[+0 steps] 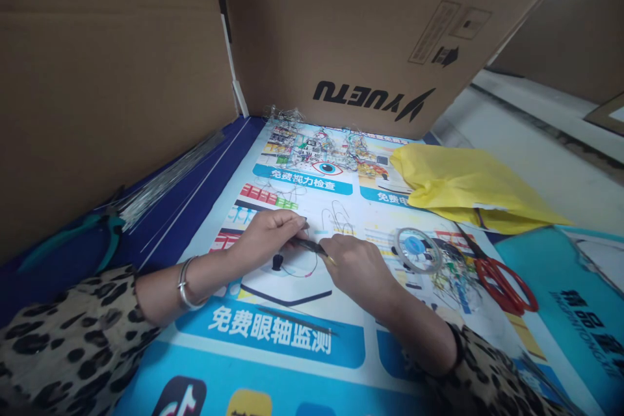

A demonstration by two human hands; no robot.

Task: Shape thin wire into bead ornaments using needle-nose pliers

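My left hand [270,237], a silver bangle on its wrist, is closed in a pinch on a thin wire [292,275]. The wire curves down in a loop below the fingers, with a small reddish bit on it. In my right hand [358,266] is a small dark-jawed tool that looks like pliers [311,245]. Its tip points left and meets the wire at my left fingertips. Most of its handle is hidden in my fist. Just beyond my hands, several bent wire pieces [336,216] lie on the printed sheet [287,354].
Tangled wire pieces [322,146] lie at the back. On the left are a bundle of straight wires [170,175] and teal-handled pliers [114,234]. To the right are a clear tape-like ring [400,250], red-handled scissors [507,283] and a yellow bag [468,182]. Cardboard walls [316,19] enclose the back.
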